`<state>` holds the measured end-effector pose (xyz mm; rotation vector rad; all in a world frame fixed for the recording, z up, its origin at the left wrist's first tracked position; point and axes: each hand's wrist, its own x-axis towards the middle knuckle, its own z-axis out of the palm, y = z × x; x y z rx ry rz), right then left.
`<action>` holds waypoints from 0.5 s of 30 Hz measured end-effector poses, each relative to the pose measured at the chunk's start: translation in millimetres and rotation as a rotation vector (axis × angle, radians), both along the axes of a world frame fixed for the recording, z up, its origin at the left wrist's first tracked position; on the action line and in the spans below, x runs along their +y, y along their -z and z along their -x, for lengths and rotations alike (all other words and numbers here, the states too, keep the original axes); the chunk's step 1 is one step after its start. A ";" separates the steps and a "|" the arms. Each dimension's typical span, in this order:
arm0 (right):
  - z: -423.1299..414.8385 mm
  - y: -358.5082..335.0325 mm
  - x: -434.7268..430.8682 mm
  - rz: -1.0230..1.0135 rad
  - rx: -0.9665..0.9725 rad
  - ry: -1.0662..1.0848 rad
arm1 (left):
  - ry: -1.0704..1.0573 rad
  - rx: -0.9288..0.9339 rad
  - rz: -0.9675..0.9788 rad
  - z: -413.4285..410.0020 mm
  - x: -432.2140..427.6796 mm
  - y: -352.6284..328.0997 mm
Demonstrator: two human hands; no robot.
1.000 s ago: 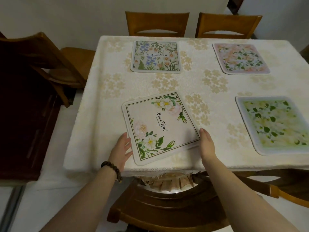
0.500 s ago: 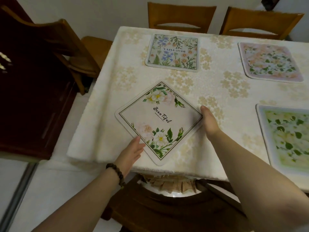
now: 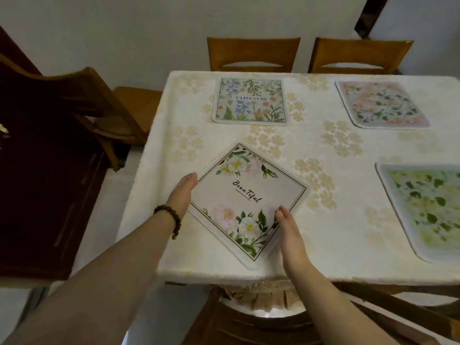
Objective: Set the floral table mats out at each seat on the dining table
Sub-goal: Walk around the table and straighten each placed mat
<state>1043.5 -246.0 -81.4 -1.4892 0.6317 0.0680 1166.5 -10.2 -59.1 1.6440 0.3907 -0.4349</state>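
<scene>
1. The white-rose mat (image 3: 249, 202), lettered "BeauTiful", lies flat on the tablecloth (image 3: 323, 232) near the table's near edge. It is turned like a diamond, with one corner pointing to 6 o'clock.
2. My left hand (image 3: 183, 192) is released, its straight fingers touching the mat's edge at 9 o'clock. A beaded bracelet (image 3: 169, 216) circles that wrist.
3. My right hand (image 3: 291, 230) is also released, fingers straight against the edge at 4 o'clock.
4. Around it, each well apart, lie a blue-flower mat (image 3: 250, 100) at 12 o'clock, a pink mat (image 3: 380, 104) at 2 and a green mat (image 3: 428, 207) at 3.
5. Two far chairs (image 3: 254, 54) stand at 12 to 1 o'clock, and a side chair (image 3: 104, 108) stands at 10.
</scene>
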 end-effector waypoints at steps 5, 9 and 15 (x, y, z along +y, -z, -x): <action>18.7 4.3 22.9 -0.050 0.016 0.036 | 0.057 -0.016 -0.156 -17.3 8.2 7.5; 24.4 4.3 26.8 -0.066 0.054 0.107 | 0.073 0.016 -0.144 -17.0 14.8 20.7; 20.8 -0.3 9.0 -0.078 0.049 0.103 | 0.049 0.062 -0.070 -4.4 16.0 23.6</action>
